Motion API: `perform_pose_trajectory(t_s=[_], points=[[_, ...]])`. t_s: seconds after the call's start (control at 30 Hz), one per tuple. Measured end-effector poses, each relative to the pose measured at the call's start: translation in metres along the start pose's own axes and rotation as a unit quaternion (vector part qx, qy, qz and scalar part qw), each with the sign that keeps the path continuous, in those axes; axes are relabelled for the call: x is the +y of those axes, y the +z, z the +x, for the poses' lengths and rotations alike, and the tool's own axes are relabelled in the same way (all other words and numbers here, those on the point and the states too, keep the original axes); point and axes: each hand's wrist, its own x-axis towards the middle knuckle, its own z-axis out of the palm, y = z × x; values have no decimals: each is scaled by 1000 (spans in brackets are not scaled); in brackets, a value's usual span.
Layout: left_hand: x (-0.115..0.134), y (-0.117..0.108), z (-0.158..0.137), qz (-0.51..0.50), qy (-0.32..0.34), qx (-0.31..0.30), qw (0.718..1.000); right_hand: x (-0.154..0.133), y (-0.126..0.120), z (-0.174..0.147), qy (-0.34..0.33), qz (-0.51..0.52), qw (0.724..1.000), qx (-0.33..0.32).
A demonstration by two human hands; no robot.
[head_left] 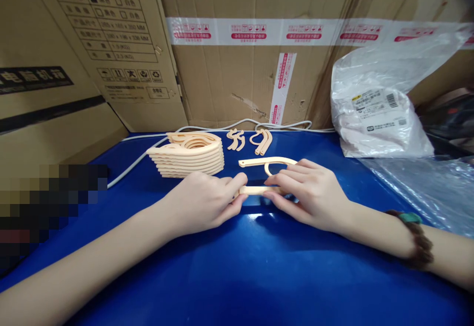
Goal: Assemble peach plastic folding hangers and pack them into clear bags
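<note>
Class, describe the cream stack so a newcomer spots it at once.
Find the blue table, then look beyond the left hand. The cream stack stands there, in front of the white cable. Unlike the small pieces to its right, it is many layers high.

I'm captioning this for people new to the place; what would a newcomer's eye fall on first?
Probably the left hand and right hand, mid-picture, holding a slim cream-coloured piece over the vivid blue tabletop. Next would likely come the layered cream stack beyond the left hand, then the crumpled white plastic bag at back right.
</note>
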Motion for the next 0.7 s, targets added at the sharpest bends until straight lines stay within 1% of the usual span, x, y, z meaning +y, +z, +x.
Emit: perform_pose_trajectory(t_s=[0.17,0.27,0.37,0.47,0.6,0.7], points=[[-3,-2,0,6,-8,2,1000,8,-5,4,31,-21,999,-6],[-3,-2,0,8,-6,4,1000,13,-6,6,57,-27,998,6],[-3,-2,0,2,-6,2,1000,17,-4,6,66,-28,997,18],[-2,-2,0,2,-5,0,1000,18,-1,5,69,-19,997,4],[-2,-2,1,10,-4,2,1000,20,1,4,73,-4,997,-33],[-1,-2,1,8,4,-7,1000,21,2,4,77,-2,996,-50]])
